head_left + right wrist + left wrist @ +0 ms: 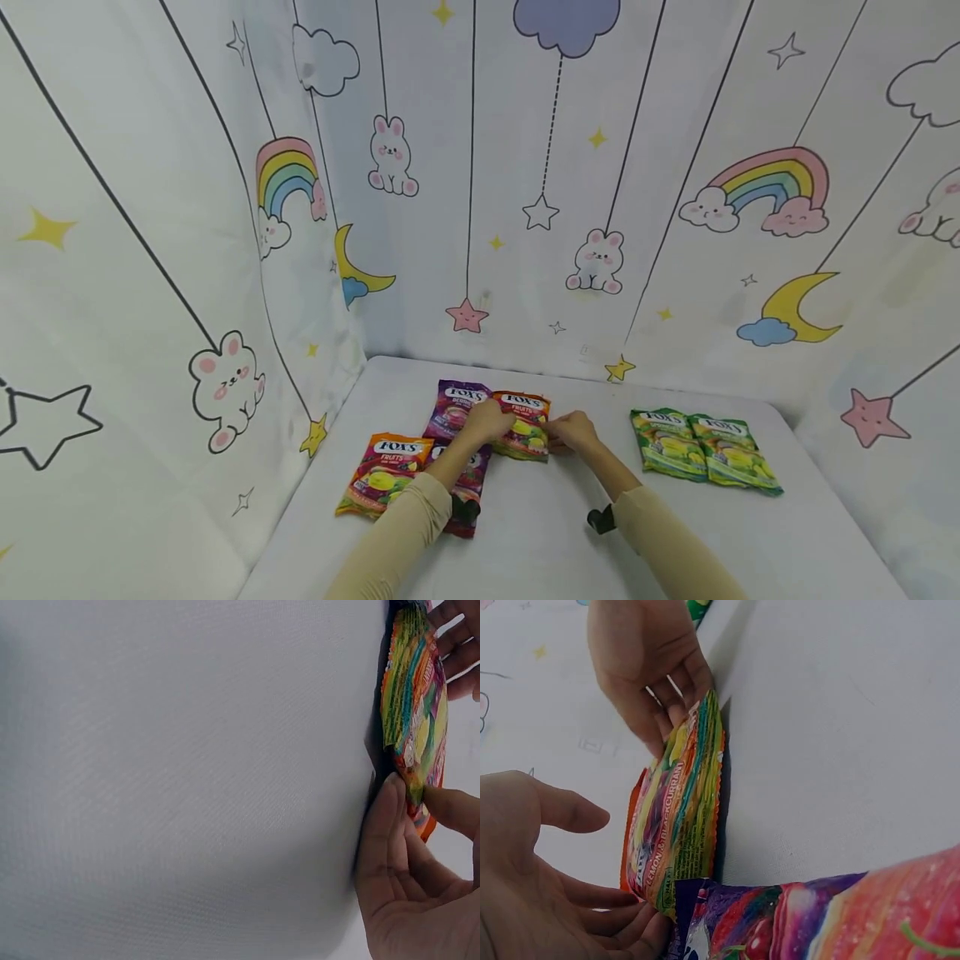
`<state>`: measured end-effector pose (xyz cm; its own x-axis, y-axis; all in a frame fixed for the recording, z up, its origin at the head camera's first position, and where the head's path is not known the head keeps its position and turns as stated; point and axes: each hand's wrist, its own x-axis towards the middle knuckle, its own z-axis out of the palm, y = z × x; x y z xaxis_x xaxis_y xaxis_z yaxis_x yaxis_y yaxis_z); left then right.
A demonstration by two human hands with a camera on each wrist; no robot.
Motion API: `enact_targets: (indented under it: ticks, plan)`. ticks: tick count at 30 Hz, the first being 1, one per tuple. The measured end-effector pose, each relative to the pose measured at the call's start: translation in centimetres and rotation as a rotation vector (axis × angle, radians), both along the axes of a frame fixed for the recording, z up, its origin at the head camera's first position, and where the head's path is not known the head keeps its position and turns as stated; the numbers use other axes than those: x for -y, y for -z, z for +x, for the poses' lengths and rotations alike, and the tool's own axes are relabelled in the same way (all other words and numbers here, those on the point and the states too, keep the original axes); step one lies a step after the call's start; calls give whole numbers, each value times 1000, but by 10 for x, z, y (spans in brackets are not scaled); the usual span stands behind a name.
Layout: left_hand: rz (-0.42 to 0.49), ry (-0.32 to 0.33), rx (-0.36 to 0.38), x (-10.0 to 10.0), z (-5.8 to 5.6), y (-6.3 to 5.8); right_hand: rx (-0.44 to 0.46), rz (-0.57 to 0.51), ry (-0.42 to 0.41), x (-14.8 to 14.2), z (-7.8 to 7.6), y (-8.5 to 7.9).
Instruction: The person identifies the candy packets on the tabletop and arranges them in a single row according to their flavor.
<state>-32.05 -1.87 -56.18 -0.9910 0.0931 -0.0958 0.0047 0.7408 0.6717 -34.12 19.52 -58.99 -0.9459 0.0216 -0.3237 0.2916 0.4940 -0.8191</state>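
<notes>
An orange Fox's fruits candy bag (522,429) lies at the back middle of the table, between the two hands. My right hand (573,433) pinches its right edge; in the right wrist view the thumb and fingers (386,825) stand on either side of that edge. My left hand (487,422) is at the bag's left side. Seen from the left wrist, its fingers (622,919) touch the bag's near end, with the thumb held apart. Directly left of this bag lies a purple Fox's berries bag (447,417), partly behind the left hand.
Another orange fruits bag (382,475) lies at the left, beside a second purple bag (472,475) partly covered by the left forearm. Two green Fox's bags (667,446) lie side by side at the right. A patterned cloth wall (525,108) rises behind the white table (540,533).
</notes>
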Motion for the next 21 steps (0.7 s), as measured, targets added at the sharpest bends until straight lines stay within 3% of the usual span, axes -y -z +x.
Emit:
enact_targets:
  ticks: [6,14,21]
  plan:
    - [2,21,-4,0,-2,1,-18,-46,-12,-3,1,4]
    - [29,-33,-33,2,3,-1,-46,-54,23,-1,1,10]
    - [45,-86,-62,2,1,0,-77,-64,27,1,7,8]
